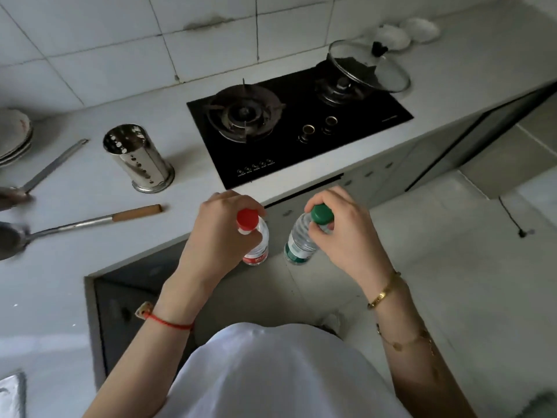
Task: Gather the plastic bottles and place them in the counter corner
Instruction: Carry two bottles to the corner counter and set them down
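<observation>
My left hand [217, 233] grips a clear plastic bottle with a red cap and red label [255, 254] by its neck. My right hand [343, 233] holds a second clear bottle with a green cap and green label [300, 247] the same way. Both bottles hang upright in the air in front of the counter's front edge, below the stove, above the floor. My fingers hide most of each bottle's neck.
The white L-shaped counter [90, 236] carries a black gas hob [295, 122], a glass lid [369, 66], a perforated steel utensil holder [138, 158], a wood-handled ladle [90, 220], another utensil [51, 167] and stacked plates [13, 134]. White dishes [407, 31] sit far right.
</observation>
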Motion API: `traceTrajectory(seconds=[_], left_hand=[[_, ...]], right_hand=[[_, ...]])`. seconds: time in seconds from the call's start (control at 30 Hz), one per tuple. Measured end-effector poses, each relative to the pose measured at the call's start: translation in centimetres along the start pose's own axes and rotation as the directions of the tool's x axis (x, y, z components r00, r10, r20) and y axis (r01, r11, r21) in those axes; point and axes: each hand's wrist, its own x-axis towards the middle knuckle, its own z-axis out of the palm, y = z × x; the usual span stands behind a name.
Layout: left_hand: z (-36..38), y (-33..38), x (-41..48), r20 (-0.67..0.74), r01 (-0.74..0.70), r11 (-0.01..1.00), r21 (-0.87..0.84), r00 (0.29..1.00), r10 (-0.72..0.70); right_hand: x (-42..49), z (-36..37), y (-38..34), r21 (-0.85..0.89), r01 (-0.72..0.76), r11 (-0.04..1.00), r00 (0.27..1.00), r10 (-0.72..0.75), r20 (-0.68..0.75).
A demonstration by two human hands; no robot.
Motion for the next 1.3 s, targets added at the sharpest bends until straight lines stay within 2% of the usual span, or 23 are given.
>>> traceTrajectory(seconds=[0.4,0.7,0.93,1.3], left_hand=[[13.3,15.5,6.2,0.171,-0.224,0.973,-0.058,0.958,0.231],[21.8,26.4,11.4,0.226,-0.378,0.915,-0.143,0.887,0.402],[26.7,31.5,16.4,0.318,-0.447,0.871,-0.205,0.811,0.491],[33.4,38.7,27.1,0.425,-0.437,0.859,-0.267,0.746,0.512]], right_hand=[[-4.6,-13.4,15.0,-0.062,-0.229,0.972,0.964,0.217,-0.157],[-6.1,-21.3,25.1,-0.061,-0.376,0.925,0.892,0.343,-0.295],[-5.3,-24.6,30.8,-0.006,-0.461,0.887,0.808,0.418,-0.415],[1.1,-30.5,39.1,0.018,-0.571,0.821,0.735,0.52,-0.436]])
